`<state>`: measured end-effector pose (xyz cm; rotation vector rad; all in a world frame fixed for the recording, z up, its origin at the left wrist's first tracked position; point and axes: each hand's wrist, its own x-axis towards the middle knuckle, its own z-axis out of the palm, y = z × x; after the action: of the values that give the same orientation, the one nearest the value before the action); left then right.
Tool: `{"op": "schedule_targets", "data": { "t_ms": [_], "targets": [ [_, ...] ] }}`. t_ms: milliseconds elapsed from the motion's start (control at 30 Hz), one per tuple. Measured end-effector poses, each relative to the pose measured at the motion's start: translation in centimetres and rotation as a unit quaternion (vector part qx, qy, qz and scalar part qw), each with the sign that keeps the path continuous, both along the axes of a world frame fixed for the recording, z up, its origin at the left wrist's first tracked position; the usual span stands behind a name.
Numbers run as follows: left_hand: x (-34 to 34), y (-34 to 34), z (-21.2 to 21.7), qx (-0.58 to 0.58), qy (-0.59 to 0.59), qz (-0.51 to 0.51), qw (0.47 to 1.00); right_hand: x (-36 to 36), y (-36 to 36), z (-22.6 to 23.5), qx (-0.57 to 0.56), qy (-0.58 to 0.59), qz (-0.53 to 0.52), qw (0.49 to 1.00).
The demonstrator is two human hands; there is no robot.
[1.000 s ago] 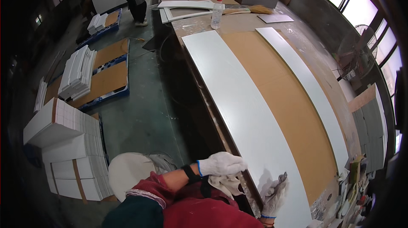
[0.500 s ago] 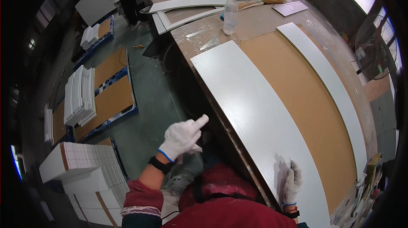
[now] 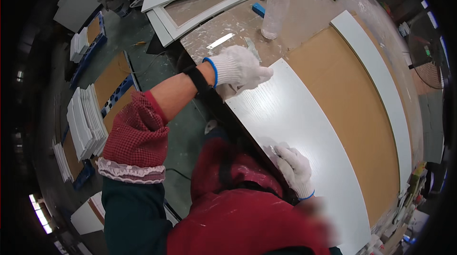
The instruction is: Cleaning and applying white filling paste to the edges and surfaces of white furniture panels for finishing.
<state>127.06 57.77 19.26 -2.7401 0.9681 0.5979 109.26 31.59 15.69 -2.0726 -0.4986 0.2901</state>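
Observation:
A long white board [image 3: 304, 126] lies along the near edge of the workbench, one long side curved. My left hand [image 3: 238, 68], in a white knit glove with a blue cuff, is at the board's far end. Its forefinger stretches over the corner, while the other fingers are partly hidden beneath the hand. My right hand [image 3: 296, 170], gloved the same way, is low over the board near its front edge. Those fingers are pinched together around something small and thin whose tip barely shows; I cannot make out what it is.
Brown sheeting [image 3: 342, 107] covers the bench beneath a narrow curved white strip [image 3: 376, 74]. Beyond stand a red-capped clear bottle [image 3: 276, 11], a blue block [image 3: 258, 10], a metal ruler-like strip [image 3: 220, 41] and a white frame [image 3: 200, 21]. Stacked white panels [image 3: 85, 122] sit on floor pallets to the left.
My left hand has moved forward and right, from beside the bench to the board's far end. My right hand has slid farther along the board and left. The view has shifted with my head.

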Motion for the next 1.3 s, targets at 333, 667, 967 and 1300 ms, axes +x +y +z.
{"op": "schedule_targets", "data": {
  "t_ms": [333, 667, 967, 1300],
  "targets": [
    [8.0, 2.4, -3.8, -0.210, 0.204, -0.164, 0.942, 3.3, 13.5, -0.6, -0.137, -0.073, -0.109, 0.982],
    [10.0, 2.9, -8.6, -0.304, 0.198, -0.277, 0.890, 4.0, 16.4, -0.7, -0.213, -0.069, -0.102, 0.969],
    [9.1, 2.3, -10.0, -0.308, 0.109, -0.256, 0.910, 3.5, 16.9, -1.1, -0.258, -0.103, -0.117, 0.954],
    [8.7, 1.8, -11.4, -0.343, 0.066, -0.236, 0.907, 4.0, 17.5, -0.9, -0.291, -0.106, -0.107, 0.945]
  ]
}}
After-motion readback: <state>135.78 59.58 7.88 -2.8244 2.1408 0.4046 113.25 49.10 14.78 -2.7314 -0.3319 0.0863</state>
